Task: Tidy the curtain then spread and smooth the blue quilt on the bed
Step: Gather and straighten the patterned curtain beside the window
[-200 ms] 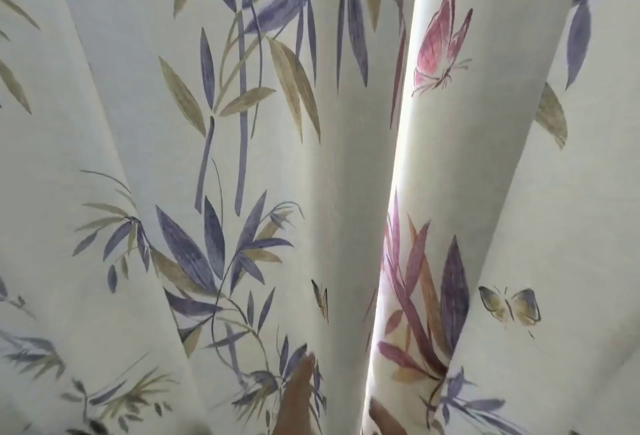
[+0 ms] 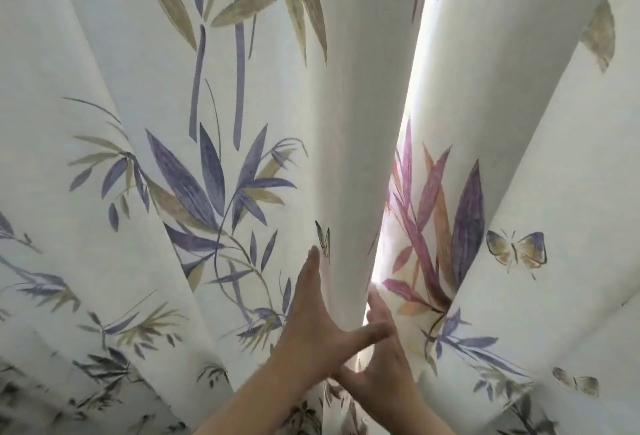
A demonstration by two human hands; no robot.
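Note:
A cream curtain printed with purple and olive bamboo leaves and butterflies fills the view; its left panel [image 2: 214, 95] and right panel [image 2: 526, 164] meet at a narrow bright gap [image 2: 412, 88]. My left hand [image 2: 317, 316] lies flat on the left panel's edge fold, fingers up its left side and thumb stretched right across the gap. My right hand [image 2: 379, 362] sits under that thumb, with spread fingers reaching up into the gap at the right panel's edge. Neither hand visibly pinches fabric. The blue quilt and the bed are out of view.
Curtain folds hang on both sides of my crossed forearms. Daylight shines through the gap between the panels. Nothing else shows.
Both hands have risen from the bottom edge to the curtain's middle gap. The view has shifted slightly, so the printed pattern sits higher in the frame.

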